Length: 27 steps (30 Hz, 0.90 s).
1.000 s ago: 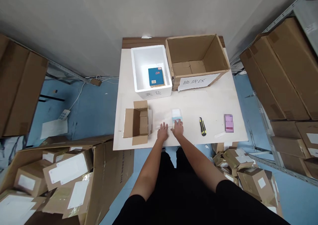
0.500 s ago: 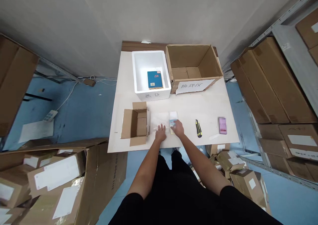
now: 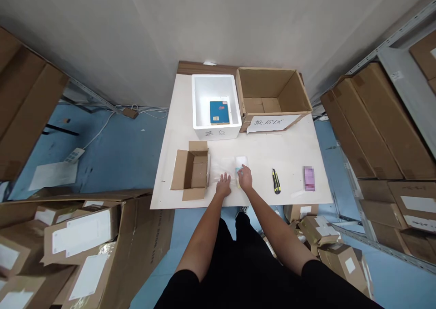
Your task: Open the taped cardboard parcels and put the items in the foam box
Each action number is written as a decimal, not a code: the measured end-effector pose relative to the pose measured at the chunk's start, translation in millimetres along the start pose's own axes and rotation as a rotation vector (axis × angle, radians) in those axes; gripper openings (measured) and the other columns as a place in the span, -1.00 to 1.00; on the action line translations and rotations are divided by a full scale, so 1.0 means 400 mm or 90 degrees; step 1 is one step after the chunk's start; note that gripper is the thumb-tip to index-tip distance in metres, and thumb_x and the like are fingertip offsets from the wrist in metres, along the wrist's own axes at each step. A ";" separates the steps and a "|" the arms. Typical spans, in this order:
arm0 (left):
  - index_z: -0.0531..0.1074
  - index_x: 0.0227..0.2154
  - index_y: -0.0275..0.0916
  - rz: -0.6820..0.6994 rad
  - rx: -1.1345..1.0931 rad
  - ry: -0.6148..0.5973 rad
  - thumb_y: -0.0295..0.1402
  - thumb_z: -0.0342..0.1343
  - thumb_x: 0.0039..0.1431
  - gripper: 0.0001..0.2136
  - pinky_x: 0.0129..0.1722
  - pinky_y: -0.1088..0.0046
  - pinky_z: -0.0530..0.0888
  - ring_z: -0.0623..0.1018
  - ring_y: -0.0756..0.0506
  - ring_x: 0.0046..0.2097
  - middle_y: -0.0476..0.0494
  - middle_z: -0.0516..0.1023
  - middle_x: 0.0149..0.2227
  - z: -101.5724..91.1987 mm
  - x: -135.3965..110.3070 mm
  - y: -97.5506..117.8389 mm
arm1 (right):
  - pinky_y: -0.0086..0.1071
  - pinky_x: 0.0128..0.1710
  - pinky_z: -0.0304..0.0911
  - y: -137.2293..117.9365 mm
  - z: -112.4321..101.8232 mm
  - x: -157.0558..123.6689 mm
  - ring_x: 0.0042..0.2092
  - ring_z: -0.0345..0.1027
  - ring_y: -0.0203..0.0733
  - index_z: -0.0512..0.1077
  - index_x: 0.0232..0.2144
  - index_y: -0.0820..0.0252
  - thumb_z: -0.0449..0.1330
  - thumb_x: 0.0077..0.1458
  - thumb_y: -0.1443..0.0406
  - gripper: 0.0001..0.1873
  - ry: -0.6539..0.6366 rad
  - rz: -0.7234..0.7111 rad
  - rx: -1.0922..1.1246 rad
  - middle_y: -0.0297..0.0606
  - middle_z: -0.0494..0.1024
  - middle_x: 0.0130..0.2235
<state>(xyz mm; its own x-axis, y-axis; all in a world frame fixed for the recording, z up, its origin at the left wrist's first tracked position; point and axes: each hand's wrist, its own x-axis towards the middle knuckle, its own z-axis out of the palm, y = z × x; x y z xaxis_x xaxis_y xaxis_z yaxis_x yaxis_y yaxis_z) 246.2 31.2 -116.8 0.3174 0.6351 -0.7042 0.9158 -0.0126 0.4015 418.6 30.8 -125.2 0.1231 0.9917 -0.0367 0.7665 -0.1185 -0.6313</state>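
While our left hand (image 3: pixel 223 186) lies spread on plastic (image 3: pixel 220 164), our right hand (image 3: pixel 245 179), grip unclear, touches the white-and-blue packet (image 3: pixel 241 161) on the table (image 3: pixel 293 152); open carton (image 3: pixel 197 175) left, knife (image 3: pixel 276 181) right, foam box (image 3: pixel 218 132) beyond.

Decent room on the right tbh: a hand could sweep the table (image 3: pixel 289 150) between the right hand (image 3: pixel 245 178) and the yellow-and-black utility knife (image 3: pixel 275 181), or pass on the far side of it. Left's cramped by that small flaps-out carton (image 3: pixel 180 170), and the foam box (image 3: pixel 218 133) and big cardboard box (image 3: pixel 265 84) wall off the far side.
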 end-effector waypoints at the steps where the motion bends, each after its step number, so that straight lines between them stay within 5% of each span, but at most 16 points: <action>1: -0.12 0.57 -0.16 -0.003 -0.001 -0.001 -0.52 0.05 0.19 -0.11 0.48 -0.08 0.06 -0.26 -0.32 0.59 -0.26 -0.38 0.60 -0.002 -0.001 0.001 | -0.05 0.40 0.12 0.004 -0.001 -0.003 0.42 0.17 0.06 0.57 -0.01 0.15 0.13 0.36 0.26 -0.73 -0.016 0.000 -0.011 0.00 0.53 0.24; 5: -0.12 0.57 -0.17 0.001 0.003 0.001 -0.49 0.05 0.22 -0.13 0.49 -0.06 0.05 -0.27 -0.31 0.59 -0.25 -0.38 0.60 0.006 -0.002 -0.003 | -0.02 0.35 0.17 0.038 0.034 -0.073 0.52 -0.01 0.14 0.45 0.25 0.17 0.30 0.26 0.23 -0.47 -0.119 0.058 -0.110 0.05 0.29 0.45; 7: -0.11 0.57 -0.17 0.009 0.012 0.011 -0.49 0.05 0.22 -0.13 0.49 -0.05 0.04 -0.27 -0.30 0.59 -0.23 -0.38 0.60 0.017 -0.001 -0.006 | -0.01 0.37 0.15 0.054 0.061 -0.108 0.53 -0.06 0.13 0.46 0.25 0.18 0.25 0.29 0.28 -0.50 -0.133 0.059 -0.139 0.04 0.21 0.49; 15: -0.14 0.57 -0.20 0.006 0.036 0.014 -0.51 0.05 0.20 -0.11 0.49 -0.07 0.03 -0.28 -0.30 0.59 -0.24 -0.41 0.60 0.018 -0.004 -0.001 | -0.15 0.37 0.19 0.069 0.056 -0.052 0.38 0.25 0.00 0.59 0.07 0.17 0.02 0.38 0.37 -0.60 -0.068 0.105 -0.112 -0.06 0.44 0.36; 20: -0.18 0.58 -0.15 0.006 0.016 0.011 -0.47 0.08 0.22 -0.09 0.50 -0.07 0.00 -0.30 -0.31 0.59 -0.24 -0.42 0.60 0.021 -0.005 -0.001 | -0.07 0.36 0.19 0.092 0.062 -0.087 0.47 0.07 0.10 0.49 0.22 0.19 0.23 0.28 0.26 -0.52 -0.074 0.016 -0.145 -0.01 0.26 0.47; 27: -0.14 0.58 -0.17 0.018 0.020 0.043 -0.49 0.06 0.19 -0.10 0.51 -0.06 -0.02 -0.32 -0.29 0.59 -0.22 -0.40 0.60 0.045 -0.007 -0.006 | -0.04 0.40 0.13 0.085 0.131 -0.153 0.49 0.09 0.00 0.60 -0.06 0.17 0.04 0.37 0.39 -0.68 -0.007 -0.002 -0.171 -0.05 0.39 0.40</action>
<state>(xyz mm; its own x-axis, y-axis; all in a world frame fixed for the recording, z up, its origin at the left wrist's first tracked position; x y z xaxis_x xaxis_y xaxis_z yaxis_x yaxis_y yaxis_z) 247.4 15.5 -126.4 0.3264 0.6849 -0.6515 0.9146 -0.0547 0.4007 404.2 -31.4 -185.0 0.1148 0.9924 -0.0440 0.9067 -0.1228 -0.4035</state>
